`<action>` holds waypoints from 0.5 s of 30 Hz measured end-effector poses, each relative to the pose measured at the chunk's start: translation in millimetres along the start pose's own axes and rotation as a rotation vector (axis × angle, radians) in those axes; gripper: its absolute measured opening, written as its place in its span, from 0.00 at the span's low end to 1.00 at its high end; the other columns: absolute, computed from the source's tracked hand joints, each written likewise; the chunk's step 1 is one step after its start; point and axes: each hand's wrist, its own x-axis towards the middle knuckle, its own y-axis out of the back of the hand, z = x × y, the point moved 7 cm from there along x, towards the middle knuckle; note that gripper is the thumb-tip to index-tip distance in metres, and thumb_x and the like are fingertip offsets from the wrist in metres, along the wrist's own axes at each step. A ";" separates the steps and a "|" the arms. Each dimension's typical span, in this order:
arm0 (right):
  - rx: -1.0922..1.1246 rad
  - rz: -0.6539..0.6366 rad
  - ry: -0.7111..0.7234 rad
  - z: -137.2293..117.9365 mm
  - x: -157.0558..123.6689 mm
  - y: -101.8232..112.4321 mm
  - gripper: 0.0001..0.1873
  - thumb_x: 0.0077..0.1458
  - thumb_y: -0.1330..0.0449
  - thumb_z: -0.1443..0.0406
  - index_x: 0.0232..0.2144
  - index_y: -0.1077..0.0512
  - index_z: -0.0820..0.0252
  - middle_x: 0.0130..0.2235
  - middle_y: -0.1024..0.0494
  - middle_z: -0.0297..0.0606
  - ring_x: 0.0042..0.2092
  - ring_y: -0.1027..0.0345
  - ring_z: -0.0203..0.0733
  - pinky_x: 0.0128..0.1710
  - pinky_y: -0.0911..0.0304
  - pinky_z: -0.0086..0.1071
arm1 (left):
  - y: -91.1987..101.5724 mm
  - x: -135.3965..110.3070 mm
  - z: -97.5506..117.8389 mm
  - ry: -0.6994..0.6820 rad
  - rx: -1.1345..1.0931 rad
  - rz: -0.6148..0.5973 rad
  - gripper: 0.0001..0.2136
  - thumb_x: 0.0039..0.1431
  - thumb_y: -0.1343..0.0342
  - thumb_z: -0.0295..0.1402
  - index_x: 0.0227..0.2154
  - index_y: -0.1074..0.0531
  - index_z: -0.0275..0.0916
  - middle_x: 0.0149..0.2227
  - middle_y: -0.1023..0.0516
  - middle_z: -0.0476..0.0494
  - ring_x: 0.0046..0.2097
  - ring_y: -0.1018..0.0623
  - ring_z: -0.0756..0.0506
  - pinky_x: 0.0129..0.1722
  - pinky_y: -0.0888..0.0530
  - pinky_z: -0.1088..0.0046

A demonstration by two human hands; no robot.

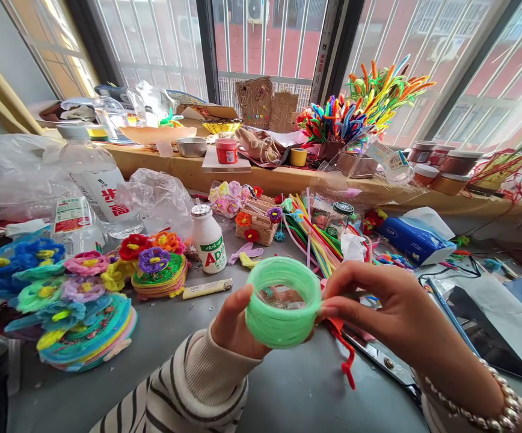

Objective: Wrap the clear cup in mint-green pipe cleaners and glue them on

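A round jar wrapped in light green pipe cleaner (pixel 282 300) is held up above the grey table (pixel 175 337), its clear open end facing me. My left hand (pixel 234 328), in a striped sleeve, grips its left side from below. My right hand (pixel 378 307), with a bead bracelet at the wrist, pinches the right edge of the green wrap with thumb and forefinger. A red pipe cleaner (pixel 346 361) hangs down just under the jar.
Coiled pipe-cleaner flower mats (pixel 85 300) lie at left. A white drink bottle (pixel 208 239), a lighter (pixel 207 288), loose pipe cleaners (pixel 315 234), a tissue pack (pixel 417 240) and a tablet (pixel 482 328) surround the hands. Jars and craft clutter line the window ledge (pixel 288 177).
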 end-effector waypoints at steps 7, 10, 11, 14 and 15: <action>0.001 -0.059 -0.018 3.1 1.8 4.6 0.08 0.48 0.41 0.61 0.22 0.29 0.59 0.23 0.26 0.32 0.26 0.34 0.32 0.25 0.40 0.23 | -4.0 0.9 -4.6 0.056 0.027 -0.074 0.23 0.46 0.45 0.44 0.43 0.29 0.35 0.41 0.24 0.39 0.43 0.25 0.40 0.40 0.30 0.68; 0.012 -0.089 -0.024 4.5 2.6 6.2 0.08 0.48 0.41 0.61 0.23 0.28 0.59 0.23 0.26 0.32 0.27 0.34 0.33 0.26 0.40 0.23 | -4.3 0.9 -6.3 0.083 0.038 -0.093 0.23 0.46 0.46 0.44 0.43 0.30 0.36 0.42 0.24 0.39 0.43 0.25 0.40 0.40 0.30 0.67; 0.018 -0.100 -0.025 4.9 2.8 6.4 0.08 0.48 0.41 0.60 0.23 0.28 0.59 0.24 0.25 0.32 0.27 0.34 0.33 0.26 0.40 0.23 | -5.3 0.8 -6.5 0.093 0.042 -0.101 0.23 0.46 0.46 0.44 0.43 0.29 0.36 0.41 0.24 0.40 0.43 0.25 0.40 0.40 0.30 0.68; 0.028 -0.120 -0.015 5.5 2.7 6.4 0.09 0.48 0.41 0.60 0.24 0.28 0.59 0.25 0.25 0.33 0.28 0.33 0.34 0.27 0.39 0.24 | -7.8 0.8 -8.9 0.151 0.058 -0.095 0.23 0.44 0.45 0.45 0.41 0.28 0.35 0.39 0.22 0.40 0.41 0.24 0.42 0.38 0.29 0.71; 0.028 -0.123 -0.007 5.2 2.3 6.3 0.09 0.48 0.42 0.60 0.24 0.28 0.59 0.25 0.25 0.34 0.28 0.33 0.34 0.27 0.39 0.24 | -7.5 0.8 -10.6 0.179 0.064 -0.081 0.23 0.42 0.44 0.45 0.40 0.27 0.35 0.38 0.22 0.40 0.40 0.24 0.42 0.37 0.29 0.71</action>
